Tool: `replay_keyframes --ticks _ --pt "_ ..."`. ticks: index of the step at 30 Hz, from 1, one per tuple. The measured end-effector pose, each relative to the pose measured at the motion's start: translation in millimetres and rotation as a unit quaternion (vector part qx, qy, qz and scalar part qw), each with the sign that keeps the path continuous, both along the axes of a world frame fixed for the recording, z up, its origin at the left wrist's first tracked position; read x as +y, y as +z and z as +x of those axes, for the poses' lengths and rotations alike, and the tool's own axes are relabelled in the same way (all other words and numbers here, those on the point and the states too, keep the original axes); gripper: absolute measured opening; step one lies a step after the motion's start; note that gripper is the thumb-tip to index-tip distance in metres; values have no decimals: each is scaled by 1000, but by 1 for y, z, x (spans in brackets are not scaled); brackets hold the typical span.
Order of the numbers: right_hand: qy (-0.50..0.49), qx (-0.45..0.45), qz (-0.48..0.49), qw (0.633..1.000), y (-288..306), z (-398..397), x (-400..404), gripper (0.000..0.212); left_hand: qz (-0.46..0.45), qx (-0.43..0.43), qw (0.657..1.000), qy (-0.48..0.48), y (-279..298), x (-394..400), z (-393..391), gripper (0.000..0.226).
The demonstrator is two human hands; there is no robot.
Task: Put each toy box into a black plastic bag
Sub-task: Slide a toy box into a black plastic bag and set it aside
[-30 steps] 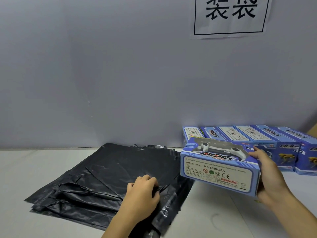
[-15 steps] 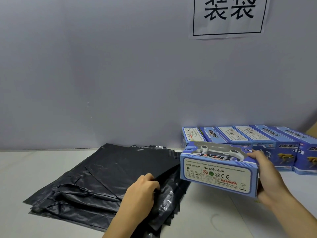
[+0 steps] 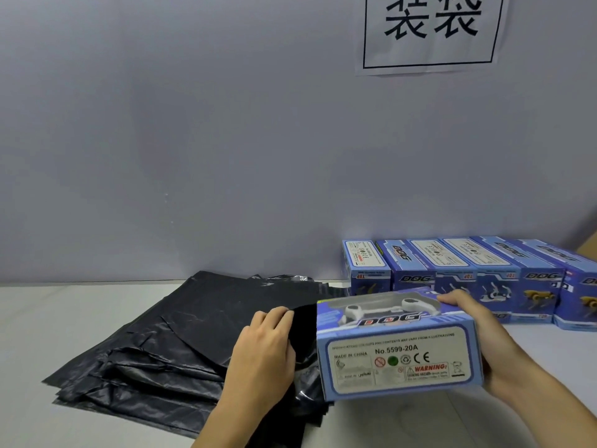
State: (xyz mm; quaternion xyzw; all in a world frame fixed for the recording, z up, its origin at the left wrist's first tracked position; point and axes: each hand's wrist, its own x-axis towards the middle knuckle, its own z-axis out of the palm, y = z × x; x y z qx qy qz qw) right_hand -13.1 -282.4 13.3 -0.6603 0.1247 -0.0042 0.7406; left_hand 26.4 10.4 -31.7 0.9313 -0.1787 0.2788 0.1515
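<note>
A blue toy box (image 3: 399, 350) marked DOG is held above the table by my right hand (image 3: 484, 344), which grips its right end. Its left end sits at the lifted mouth of the top black plastic bag (image 3: 303, 331). My left hand (image 3: 263, 350) pinches the upper edge of that bag and holds it raised. Under it lies a flat stack of black plastic bags (image 3: 155, 354). How far the box reaches into the bag is hidden.
A row of several more blue toy boxes (image 3: 468, 270) stands against the grey wall at the back right. A paper sign (image 3: 431, 30) hangs on the wall above them. The white table (image 3: 48, 321) shows left of the bags.
My left hand has lifted the top bag's edge higher, widening its mouth. My right hand has brought the box left and nearer, up to that mouth.
</note>
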Motion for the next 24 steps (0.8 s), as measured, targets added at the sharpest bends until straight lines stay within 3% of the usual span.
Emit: replay_keyframes --ticks 4,12,24 --pt "43 35 -40 998 2 -3 8 44 3 4 1000 -5 2 0 1 50" --pt "21 7 -38 999 -2 -1 11 44 36 12 998 -58 1 0 2 67" --pt "-49 -72 -11 996 -11 8 14 43 28 2 994 -101 1 -3 -2 60"
